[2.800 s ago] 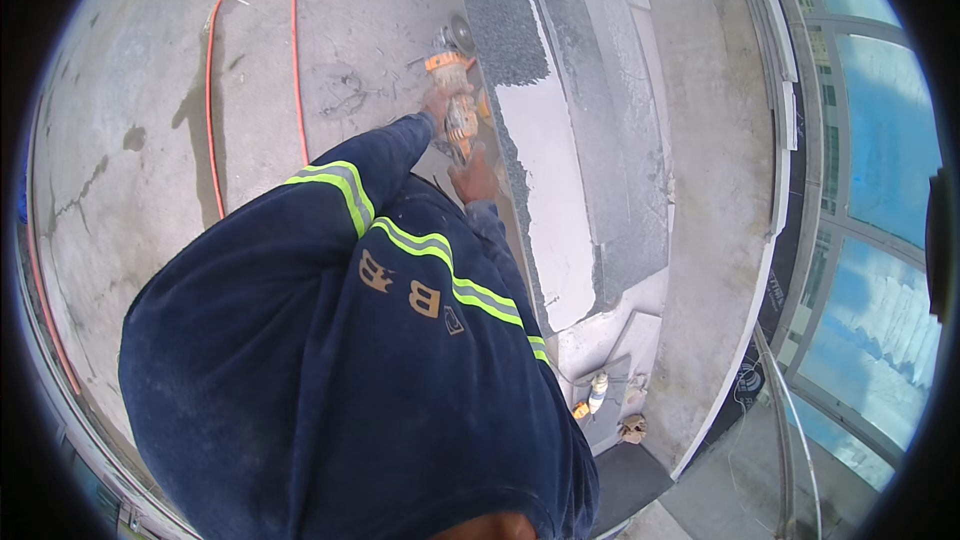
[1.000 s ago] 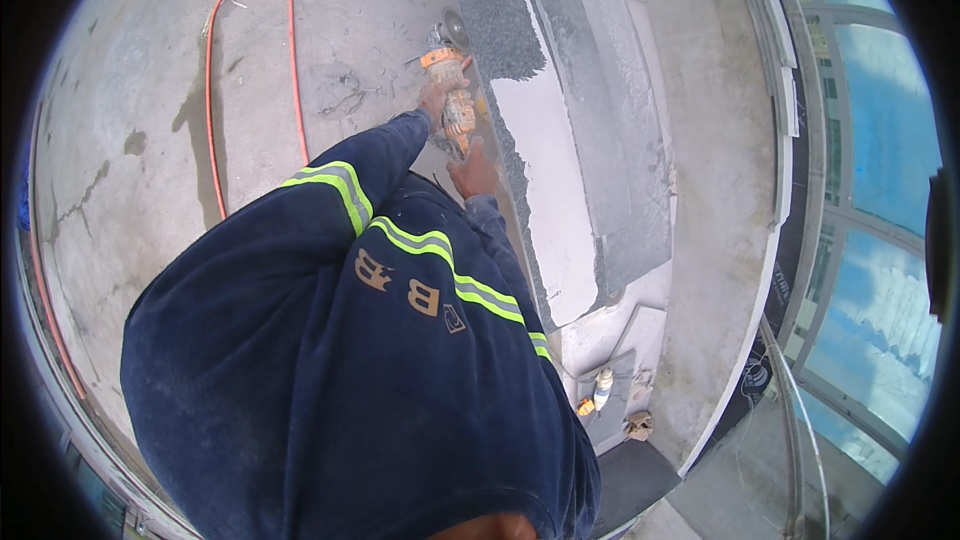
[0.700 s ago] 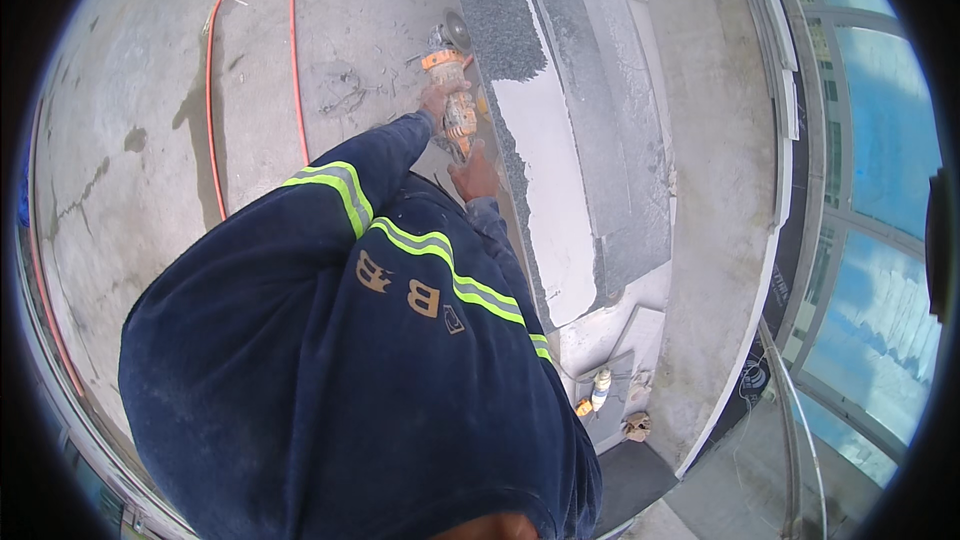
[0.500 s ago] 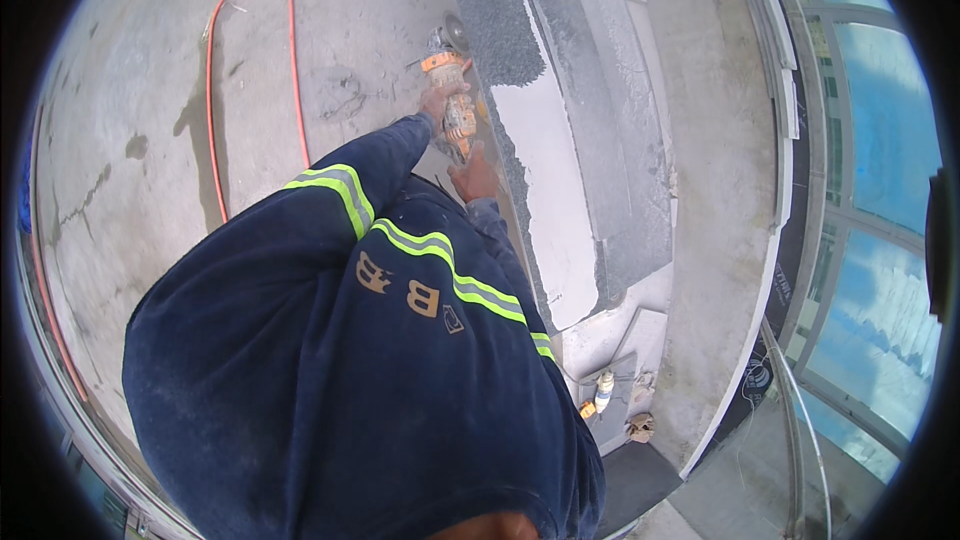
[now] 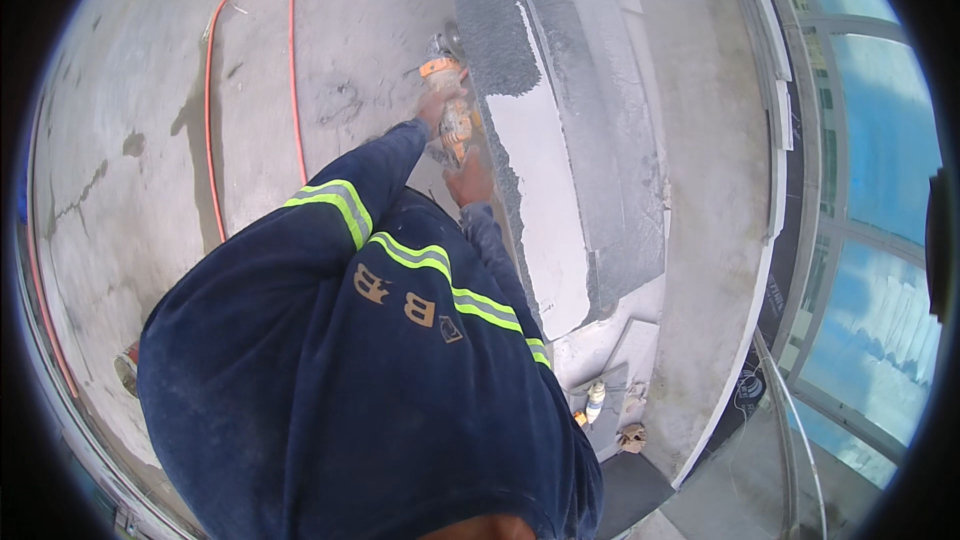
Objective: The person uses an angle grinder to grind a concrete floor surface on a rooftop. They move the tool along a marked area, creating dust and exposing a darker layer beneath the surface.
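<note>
I look down over my dark blue shirt with yellow reflective stripes, both arms stretched ahead. My left hand (image 5: 432,108) grips the front of an orange angle grinder (image 5: 455,128). My right hand (image 5: 470,180) holds its rear, close to the body. The grinder's disc (image 5: 445,42) sits against the edge of a long concrete upstand (image 5: 560,90), which is rough grey with a smooth white patch (image 5: 535,200).
An orange cable (image 5: 292,90) loops over the cracked concrete floor on the left. A small bottle (image 5: 594,402) and bits of debris lie in a recess at the upstand's near end. A ledge and glass facade (image 5: 870,240) run along the right.
Both hands stay on the grinder at the same spot on the upstand's edge. Only my torso sways slightly.
</note>
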Action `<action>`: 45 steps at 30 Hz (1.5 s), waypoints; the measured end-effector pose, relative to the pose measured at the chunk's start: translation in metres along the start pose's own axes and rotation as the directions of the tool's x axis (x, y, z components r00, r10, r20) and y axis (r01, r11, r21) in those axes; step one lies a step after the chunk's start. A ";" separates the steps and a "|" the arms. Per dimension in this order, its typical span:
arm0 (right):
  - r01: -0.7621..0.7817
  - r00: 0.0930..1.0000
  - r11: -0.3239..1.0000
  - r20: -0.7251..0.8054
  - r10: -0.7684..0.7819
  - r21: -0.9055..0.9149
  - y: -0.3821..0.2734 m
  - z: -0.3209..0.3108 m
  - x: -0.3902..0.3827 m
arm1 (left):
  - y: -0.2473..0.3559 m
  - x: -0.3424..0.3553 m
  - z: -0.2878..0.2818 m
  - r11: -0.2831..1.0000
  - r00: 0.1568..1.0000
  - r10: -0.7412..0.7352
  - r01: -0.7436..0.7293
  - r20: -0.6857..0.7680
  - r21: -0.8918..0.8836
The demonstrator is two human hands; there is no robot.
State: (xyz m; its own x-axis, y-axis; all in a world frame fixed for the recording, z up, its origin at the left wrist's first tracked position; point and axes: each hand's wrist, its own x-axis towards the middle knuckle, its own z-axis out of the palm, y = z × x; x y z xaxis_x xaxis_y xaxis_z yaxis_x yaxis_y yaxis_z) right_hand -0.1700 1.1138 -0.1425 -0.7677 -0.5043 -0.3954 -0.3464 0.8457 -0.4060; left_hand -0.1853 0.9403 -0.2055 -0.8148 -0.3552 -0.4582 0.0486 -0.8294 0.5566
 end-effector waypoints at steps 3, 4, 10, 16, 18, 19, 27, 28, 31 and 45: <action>0.038 0.998 0.999 -0.047 -0.040 -0.027 0.003 0.002 -0.004 | -0.009 0.004 -0.006 1.000 1.000 0.009 -0.009 0.021 -0.007; 0.025 0.999 0.999 -0.043 -0.026 -0.031 0.003 0.003 -0.006 | -0.011 0.006 -0.009 1.000 1.000 -0.006 0.006 0.008 -0.001; 0.014 0.999 0.999 0.033 -0.013 -0.035 0.011 0.005 -0.010 | -0.019 0.003 -0.013 0.999 0.997 -0.042 0.041 -0.060 -0.019; 0.037 0.999 0.998 -0.028 -0.039 -0.058 0.016 0.011 -0.018 | -0.017 -0.011 -0.008 0.999 0.999 -0.029 0.028 -0.030 -0.043; 0.045 0.998 0.998 -0.031 -0.047 -0.047 0.017 0.010 -0.019 | -0.017 -0.010 -0.008 0.998 0.998 -0.046 0.044 -0.043 -0.044; 0.040 0.999 0.998 -0.032 -0.042 -0.046 0.017 0.010 -0.019 | -0.018 -0.010 -0.008 0.998 0.997 -0.051 0.049 -0.052 -0.039; 0.047 0.998 0.999 -0.031 -0.047 -0.007 0.012 0.004 -0.013 | -0.015 -0.001 -0.006 0.998 0.995 -0.055 0.054 -0.084 -0.011; 0.033 0.999 0.999 -0.022 -0.033 -0.007 0.011 0.003 -0.011 | -0.015 0.000 -0.006 0.998 0.995 -0.056 0.055 -0.086 -0.014; 0.015 1.000 1.000 -0.007 -0.015 -0.021 0.010 0.003 -0.006 | -0.015 0.004 -0.007 1.000 0.999 -0.006 0.005 -0.031 -0.023; 0.021 1.000 1.000 0.004 -0.021 -0.017 0.013 0.001 -0.021 | -0.021 -0.008 -0.008 0.999 1.000 -0.023 0.023 -0.010 -0.036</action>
State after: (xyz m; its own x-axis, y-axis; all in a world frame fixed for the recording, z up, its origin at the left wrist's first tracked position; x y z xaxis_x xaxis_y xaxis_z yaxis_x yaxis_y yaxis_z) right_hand -0.1580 1.1351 -0.1405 -0.7581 -0.5229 -0.3897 -0.3719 0.8375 -0.4004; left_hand -0.1750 0.9566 -0.2192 -0.8100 -0.3402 -0.4776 0.0508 -0.8522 0.5207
